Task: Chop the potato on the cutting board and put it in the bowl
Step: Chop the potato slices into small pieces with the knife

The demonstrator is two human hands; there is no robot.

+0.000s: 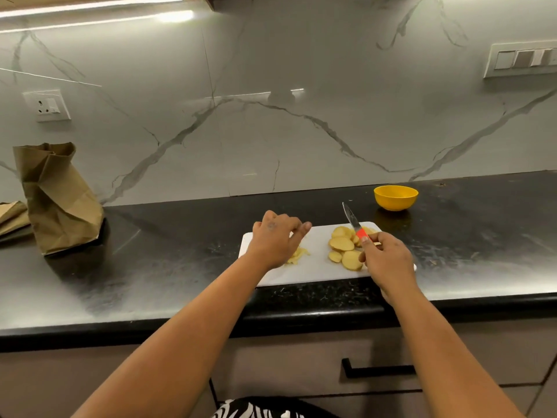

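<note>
Your right hand (387, 260) holds a small knife (354, 223) by its red handle, low and right of the middle of the frame, with the blade pointing up and away from you. Your left hand (277, 238) hangs over the left part of the white cutting board (313, 267) with its fingers loosely curled; it seems to hold nothing, though the fingertips are partly hidden. The potato is already cut: round potato slices (343, 247) lie in a little heap on the right part of the board, and a small pile of chopped bits (298, 254) lies just under your left hand. The yellow bowl (395, 197) stands on the black bench (150, 267) behind the board, up and to the right, near the knife tip, and it looks empty from here. I think the slices will be light, firm and wet, so they may slip or stick to your fingers. Pinch each one by its edges, or scoop a few from below with a flat hand. The tiny bits will be soft and sticky, so gather them into a pile first.
</note>
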